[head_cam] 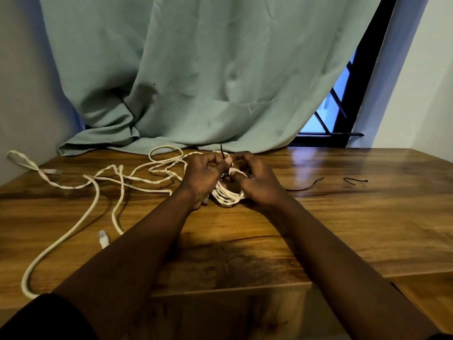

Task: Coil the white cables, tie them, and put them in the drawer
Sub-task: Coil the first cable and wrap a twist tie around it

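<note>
the left hand (203, 173) and right hand (257, 180) meet over the far middle of the wooden table (343, 217), both forearms reaching in from the near edge. the coiled white cable (228, 195) lies on the table surface between the two hands as a small bundle of several loops. a black tie (222, 155) crosses the far side of the coil, and its free end stands upright above the fingers. the left hand is closed: its thumb and forefinger pinch the black tie just below the free end. the right hand is also closed, fingers curled over the right side of the coil and thumb pressed onto the loops next to the tie. a loose white cable (97, 195) remains uncoiled, spread in irregular loops across the left half of the table, with one run trailing toward the near left corner. a white connector (103, 239) rests on the table beside the left forearm. a second black tie (304, 185) and a third black tie (355, 180) lie flat to the right of the hands, well apart from the coil. a pale green curtain (196, 69) hangs behind the table with its hem resting on the far edge, and part of a window (328, 114) shows at its right side.
</note>
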